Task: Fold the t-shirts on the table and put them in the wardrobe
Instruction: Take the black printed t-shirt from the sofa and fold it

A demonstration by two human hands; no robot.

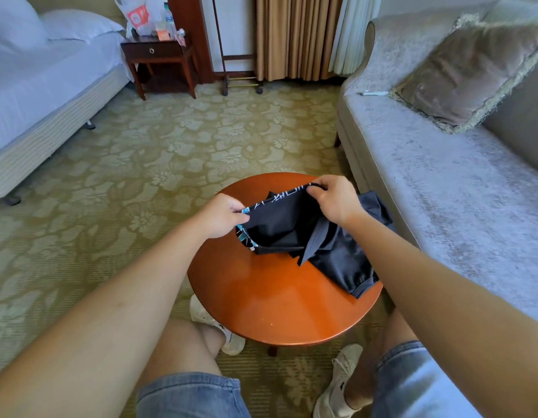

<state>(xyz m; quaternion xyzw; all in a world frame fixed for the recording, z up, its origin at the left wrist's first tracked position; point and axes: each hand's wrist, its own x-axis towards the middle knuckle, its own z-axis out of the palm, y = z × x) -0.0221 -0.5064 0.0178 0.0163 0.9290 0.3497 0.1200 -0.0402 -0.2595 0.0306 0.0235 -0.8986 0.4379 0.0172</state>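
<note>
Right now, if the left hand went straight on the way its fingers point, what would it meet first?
The black t-shirt it pinches: the left hand points rightward into the raised cloth. Beyond that, probably the right hand, which grips the same edge; depth is unclear.

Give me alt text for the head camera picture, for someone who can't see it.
A seated person's left hand and right hand hold up the edge of a black printed t-shirt over a round wooden table. A second dark t-shirt lies rumpled beside it on the table; a grey sofa is at right.
</note>
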